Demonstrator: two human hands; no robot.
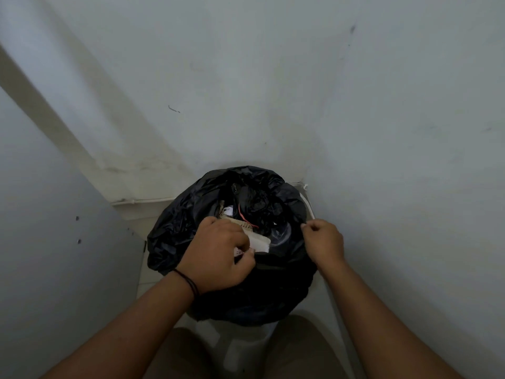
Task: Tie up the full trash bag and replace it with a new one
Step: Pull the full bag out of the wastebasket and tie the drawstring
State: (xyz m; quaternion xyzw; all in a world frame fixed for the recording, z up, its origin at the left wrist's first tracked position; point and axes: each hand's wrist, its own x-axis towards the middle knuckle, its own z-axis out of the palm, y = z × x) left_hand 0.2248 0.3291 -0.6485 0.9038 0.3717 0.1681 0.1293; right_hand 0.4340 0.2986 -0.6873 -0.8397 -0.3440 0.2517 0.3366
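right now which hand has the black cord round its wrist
The left hand, which grips the near rim of the black trash bag; a dark cord circles its wrist. The right hand, pinching the bag's right edge, has a bare wrist.

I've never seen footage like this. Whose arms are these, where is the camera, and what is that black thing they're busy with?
There is no machine here: a person wears a wide-angle camera on the head, looking down, so the two arms reaching in from the bottom are their own. The black thing is a trash bag lining a white bin that stands in a corner between pale walls. The bag is open, with paper scraps and a red string showing inside. The left hand, a dark cord around its wrist, grips the bag's near edge. The right hand pinches the edge on the right side. Nothing is tied yet.
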